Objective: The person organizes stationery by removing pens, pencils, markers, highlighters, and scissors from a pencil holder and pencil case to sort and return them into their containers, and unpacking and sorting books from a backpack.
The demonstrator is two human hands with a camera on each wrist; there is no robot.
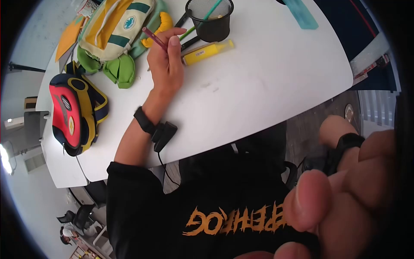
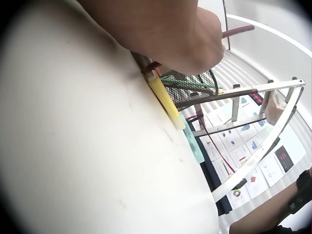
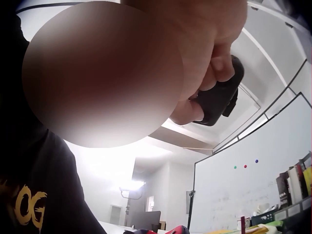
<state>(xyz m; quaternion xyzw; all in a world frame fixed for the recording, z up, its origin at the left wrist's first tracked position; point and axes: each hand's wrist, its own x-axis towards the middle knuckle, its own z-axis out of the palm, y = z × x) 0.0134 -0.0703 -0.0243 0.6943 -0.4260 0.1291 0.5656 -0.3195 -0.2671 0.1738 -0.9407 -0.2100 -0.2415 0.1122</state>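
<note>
My left hand [image 1: 166,64] is over the white table [image 1: 258,82], pinching a dark red pencil [image 1: 154,39] that sticks up past the fingers. Just beside that hand lies a fat yellow highlighter-like tube [image 1: 207,52]. A black mesh pen cup [image 1: 213,30] stands beyond it with a green pencil [image 1: 212,9] leaning inside. My right hand [image 1: 353,190] is raised close to the head camera, large at the lower right. In the right wrist view its fingers curl round a rounded black device [image 3: 219,100], held up near the blurred area.
A red, yellow and navy pouch [image 1: 71,114] sits at the table's left. Behind it lies a cream and green bag [image 1: 120,32] with an orange folder [image 1: 69,36]. A teal flat item [image 1: 304,17] lies at the far edge. A cable [image 1: 161,166] hangs from the left wrist.
</note>
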